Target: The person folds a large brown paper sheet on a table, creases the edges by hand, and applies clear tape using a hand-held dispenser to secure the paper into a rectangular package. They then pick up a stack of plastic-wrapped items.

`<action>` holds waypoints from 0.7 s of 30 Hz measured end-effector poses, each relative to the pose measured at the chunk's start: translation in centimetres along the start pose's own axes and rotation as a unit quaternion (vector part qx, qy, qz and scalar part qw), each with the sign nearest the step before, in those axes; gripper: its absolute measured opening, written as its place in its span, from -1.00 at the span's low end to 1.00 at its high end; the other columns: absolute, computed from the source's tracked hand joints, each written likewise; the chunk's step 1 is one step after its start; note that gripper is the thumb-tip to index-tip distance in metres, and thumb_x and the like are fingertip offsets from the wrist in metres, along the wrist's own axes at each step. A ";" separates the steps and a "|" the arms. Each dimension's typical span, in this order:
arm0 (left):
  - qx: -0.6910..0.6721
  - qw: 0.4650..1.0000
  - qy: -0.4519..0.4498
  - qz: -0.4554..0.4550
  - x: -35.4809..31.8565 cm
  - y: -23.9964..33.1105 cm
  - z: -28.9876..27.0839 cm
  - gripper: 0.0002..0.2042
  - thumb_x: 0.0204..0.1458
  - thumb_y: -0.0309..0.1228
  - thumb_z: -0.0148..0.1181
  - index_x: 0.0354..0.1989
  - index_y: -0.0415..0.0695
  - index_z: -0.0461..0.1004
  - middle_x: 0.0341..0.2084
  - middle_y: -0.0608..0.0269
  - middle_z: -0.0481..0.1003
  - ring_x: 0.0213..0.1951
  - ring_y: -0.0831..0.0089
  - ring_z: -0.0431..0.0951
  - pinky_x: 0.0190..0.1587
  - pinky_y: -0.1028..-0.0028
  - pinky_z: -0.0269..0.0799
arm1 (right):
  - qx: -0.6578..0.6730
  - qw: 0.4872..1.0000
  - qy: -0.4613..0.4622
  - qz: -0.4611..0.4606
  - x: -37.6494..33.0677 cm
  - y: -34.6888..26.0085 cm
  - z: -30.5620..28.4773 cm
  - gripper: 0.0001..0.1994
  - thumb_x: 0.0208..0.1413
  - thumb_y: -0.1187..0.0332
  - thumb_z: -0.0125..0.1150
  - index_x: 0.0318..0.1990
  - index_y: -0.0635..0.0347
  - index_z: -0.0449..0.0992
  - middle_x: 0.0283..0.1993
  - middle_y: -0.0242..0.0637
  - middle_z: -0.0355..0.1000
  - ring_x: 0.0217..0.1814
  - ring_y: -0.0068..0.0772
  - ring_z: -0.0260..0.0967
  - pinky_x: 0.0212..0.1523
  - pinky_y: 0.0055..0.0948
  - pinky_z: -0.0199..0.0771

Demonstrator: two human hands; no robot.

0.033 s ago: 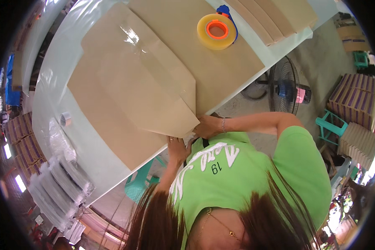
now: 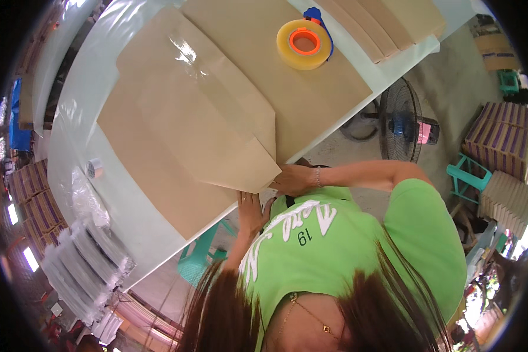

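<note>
A large folded sheet of brown paper (image 2: 176, 111), its corners angled and a shiny strip of clear tape near its far end, lies over more brown sheets on the table. Its pointed near end reaches past the table edge toward my body. My right hand (image 2: 296, 179) is closed at that end's right corner, its fingertips partly hidden by the paper. At the near edge, just left of it, my left hand (image 2: 252, 212) touches the paper with fingers extended. A yellowish roll of clear tape on an orange-and-blue dispenser (image 2: 304, 42) rests on the brown sheet (image 2: 334, 91) farther right.
Stacked brown pieces (image 2: 372, 26) lie at the far right of the white-covered table (image 2: 70, 138). A small tape roll (image 2: 94, 168) and plastic-wrapped bundles (image 2: 88, 267) sit left. Beyond the right edge stand a black fan (image 2: 400, 120), a green stool (image 2: 468, 173) and striped cartons (image 2: 498, 138).
</note>
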State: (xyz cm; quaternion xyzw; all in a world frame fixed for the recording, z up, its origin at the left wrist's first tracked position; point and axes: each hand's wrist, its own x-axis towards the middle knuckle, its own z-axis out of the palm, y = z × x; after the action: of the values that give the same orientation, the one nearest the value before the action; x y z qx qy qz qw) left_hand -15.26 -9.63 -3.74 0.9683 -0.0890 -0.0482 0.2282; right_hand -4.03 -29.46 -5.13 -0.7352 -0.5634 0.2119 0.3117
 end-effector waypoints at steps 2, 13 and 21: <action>-0.072 0.997 -0.015 -0.011 -2.6 -1.7 -0.4 -0.44 0.08 -0.32 0.16 0.23 -0.33 0.25 0.23 -0.15 0.23 0.30 -0.12 0.14 0.34 0.02 -0.01 | 0.007 0.998 0.035 -0.051 -1.3 0.4 0.5 -0.46 -0.04 0.30 0.27 0.16 0.16 0.39 0.26 -0.09 0.28 0.31 -0.06 0.21 0.30 -0.13 0.20; 0.055 0.995 -0.063 0.049 2.0 -10.0 -5.7 -0.33 0.03 -0.11 0.23 0.23 -0.30 0.25 0.24 -0.15 0.24 0.28 -0.08 0.18 0.35 0.07 0.01 | -0.179 0.981 0.038 -0.065 -0.9 9.0 -8.9 -0.67 0.22 0.20 0.06 -0.06 0.29 0.47 0.06 -0.15 0.37 0.12 -0.11 0.34 0.15 -0.18 0.34; 0.072 0.995 -0.067 0.014 2.2 -8.3 -3.9 -0.13 -0.09 0.24 0.18 0.21 -0.31 0.28 0.17 -0.15 0.31 0.31 -0.05 0.14 0.40 0.00 -0.19 | -0.195 0.980 0.024 -0.025 0.0 6.6 -7.1 -0.36 0.19 -0.10 -0.02 0.15 0.33 0.37 0.26 0.00 0.23 0.39 -0.01 0.06 0.40 -0.08 0.02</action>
State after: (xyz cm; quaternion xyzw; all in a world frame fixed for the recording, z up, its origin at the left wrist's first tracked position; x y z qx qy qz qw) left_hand -11.28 -1.06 -4.09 0.9755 -0.1208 -0.1030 0.1525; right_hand 5.24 -32.16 -4.61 -0.7725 -0.6045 0.0717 0.1809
